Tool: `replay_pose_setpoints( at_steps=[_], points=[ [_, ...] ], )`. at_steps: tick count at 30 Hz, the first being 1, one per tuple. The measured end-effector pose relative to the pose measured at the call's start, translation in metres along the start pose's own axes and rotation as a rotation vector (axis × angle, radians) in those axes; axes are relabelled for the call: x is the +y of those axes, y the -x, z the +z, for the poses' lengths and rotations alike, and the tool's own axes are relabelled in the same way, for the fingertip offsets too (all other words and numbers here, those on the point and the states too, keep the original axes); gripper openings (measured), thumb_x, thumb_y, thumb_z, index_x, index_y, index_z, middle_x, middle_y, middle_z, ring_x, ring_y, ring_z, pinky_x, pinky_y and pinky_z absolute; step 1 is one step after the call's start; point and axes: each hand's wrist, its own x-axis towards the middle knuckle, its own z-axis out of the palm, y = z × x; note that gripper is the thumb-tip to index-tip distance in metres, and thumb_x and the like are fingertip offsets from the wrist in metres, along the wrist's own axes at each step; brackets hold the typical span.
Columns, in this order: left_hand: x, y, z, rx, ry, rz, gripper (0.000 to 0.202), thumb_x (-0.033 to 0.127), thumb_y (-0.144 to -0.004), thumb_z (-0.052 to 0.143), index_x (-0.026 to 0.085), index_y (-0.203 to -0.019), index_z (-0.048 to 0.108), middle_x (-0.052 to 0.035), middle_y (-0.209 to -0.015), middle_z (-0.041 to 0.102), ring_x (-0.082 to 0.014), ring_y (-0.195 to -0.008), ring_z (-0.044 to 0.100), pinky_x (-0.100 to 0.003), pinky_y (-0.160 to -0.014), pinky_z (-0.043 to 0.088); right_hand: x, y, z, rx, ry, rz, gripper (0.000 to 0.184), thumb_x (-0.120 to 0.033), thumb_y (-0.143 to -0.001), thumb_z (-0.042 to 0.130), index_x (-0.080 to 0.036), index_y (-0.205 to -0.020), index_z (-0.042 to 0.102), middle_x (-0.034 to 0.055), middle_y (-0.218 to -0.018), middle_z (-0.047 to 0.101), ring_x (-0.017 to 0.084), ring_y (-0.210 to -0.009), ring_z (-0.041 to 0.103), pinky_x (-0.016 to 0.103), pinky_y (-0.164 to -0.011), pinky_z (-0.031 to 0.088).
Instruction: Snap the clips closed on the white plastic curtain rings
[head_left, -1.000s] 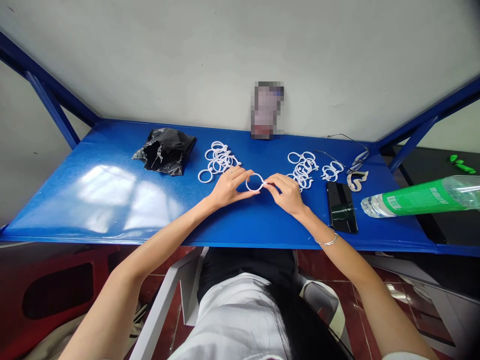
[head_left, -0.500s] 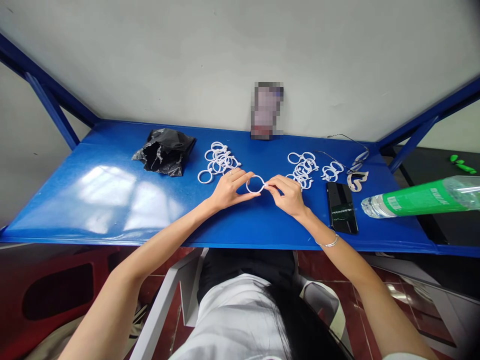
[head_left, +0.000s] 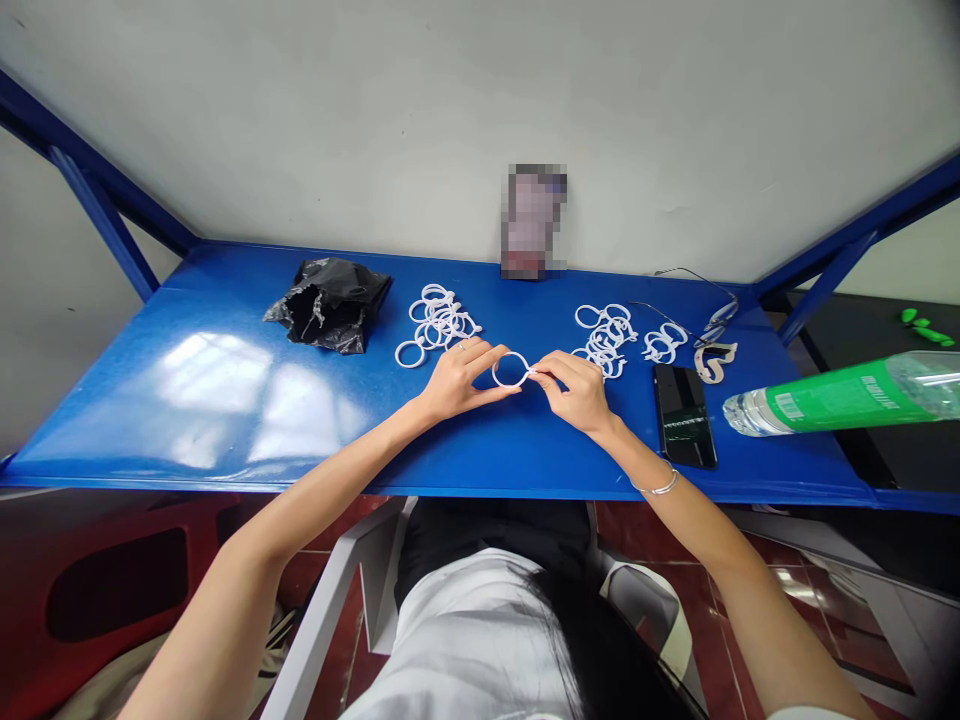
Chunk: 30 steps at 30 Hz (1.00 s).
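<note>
Between my hands, just above the table, is a white plastic ring (head_left: pixel 511 386) with a small clasp-like end on its right. My left hand (head_left: pixel 459 382) grips its left side with thumb and fingers. The fingertips of my right hand (head_left: pixel 576 392) pinch the small end on the other side. Beyond my left hand lies a loose heap of similar white rings (head_left: pixel 444 325), partly covered by the fingers. Another group of white rings (head_left: pixel 606 350) lies behind my right hand, with a few more rings (head_left: pixel 664 346) to its right.
A crumpled black plastic bag (head_left: pixel 352 300) sits at the back left of the blue table (head_left: pixel 315 400). On the right are a black phone (head_left: pixel 686 425), eyeglasses (head_left: pixel 721 315), a cream curved piece (head_left: pixel 709 365) and a green-labelled bottle (head_left: pixel 847 395). A blurred-out upright object (head_left: pixel 531 220) leans against the wall.
</note>
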Motion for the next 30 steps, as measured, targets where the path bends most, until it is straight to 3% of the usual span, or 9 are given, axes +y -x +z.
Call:
replay_pose_setpoints(
  at_steps=[6,10,15,19,24,27,30],
  points=[
    [0.000,0.000,0.000,0.023,-0.003,0.016,0.037,0.045,-0.085,0.066,0.015,-0.104,0.058,-0.0014,-0.072,0.062,-0.0142,-0.065,0.056,-0.027,-0.063,0.046,-0.001,0.000,-0.001,-0.016,-0.015,0.013,0.022,-0.023,-0.094,0.053,-0.018,-0.077,0.065,0.0043,-0.072,0.070,0.015,-0.063,0.063,0.027,-0.058,0.047],
    [-0.001,0.001,0.001,-0.042,-0.053,-0.043,0.040,0.050,-0.087,0.061,0.015,-0.106,0.059,-0.0028,-0.074,0.063,-0.0156,-0.068,0.059,-0.028,-0.064,0.048,-0.001,0.001,0.001,-0.053,-0.032,0.067,0.022,-0.025,-0.096,0.051,-0.018,-0.079,0.064,0.0043,-0.075,0.070,0.015,-0.067,0.063,0.027,-0.061,0.048],
    [-0.006,0.001,0.004,-0.119,-0.147,-0.046,0.040,0.049,-0.090,0.057,0.014,-0.108,0.060,-0.0084,-0.086,0.067,-0.0199,-0.079,0.063,-0.031,-0.071,0.050,0.002,0.002,0.005,-0.223,0.007,0.163,0.022,-0.028,-0.098,0.046,-0.019,-0.091,0.064,0.0060,-0.089,0.070,0.018,-0.081,0.064,0.029,-0.071,0.051],
    [-0.011,0.001,0.005,-0.176,-0.215,-0.075,0.041,0.049,-0.090,0.055,0.013,-0.110,0.060,-0.0125,-0.099,0.067,-0.0241,-0.092,0.063,-0.035,-0.079,0.050,0.007,0.000,0.004,-0.345,0.165,0.205,0.026,-0.030,-0.097,0.044,-0.017,-0.110,0.063,0.0108,-0.110,0.067,0.025,-0.103,0.060,0.038,-0.087,0.050],
    [-0.028,0.001,-0.002,-0.208,-0.346,-0.313,0.040,0.044,-0.088,0.059,0.015,-0.117,0.058,-0.0155,-0.112,0.062,-0.0300,-0.107,0.057,-0.042,-0.090,0.045,0.038,0.002,-0.004,-0.321,0.450,0.375,0.047,-0.035,-0.098,0.036,-0.008,-0.135,0.048,0.0200,-0.139,0.051,0.034,-0.131,0.042,0.052,-0.107,0.036],
    [-0.043,0.003,-0.006,-0.182,-0.399,-0.444,0.040,0.041,-0.087,0.061,0.018,-0.119,0.057,-0.0162,-0.117,0.059,-0.0328,-0.111,0.054,-0.045,-0.091,0.042,0.067,0.009,-0.009,-0.285,0.510,0.416,0.050,-0.038,-0.098,0.032,-0.008,-0.136,0.046,0.0221,-0.137,0.052,0.036,-0.129,0.044,0.058,-0.107,0.034],
    [-0.054,0.005,-0.009,-0.141,-0.403,-0.520,0.041,0.043,-0.085,0.063,0.018,-0.116,0.057,-0.0178,-0.117,0.057,-0.0356,-0.109,0.052,-0.046,-0.088,0.042,0.084,0.014,-0.010,-0.214,0.527,0.406,0.045,-0.037,-0.097,0.036,-0.009,-0.126,0.055,0.0231,-0.121,0.061,0.038,-0.118,0.052,0.062,-0.101,0.037]
  ],
)
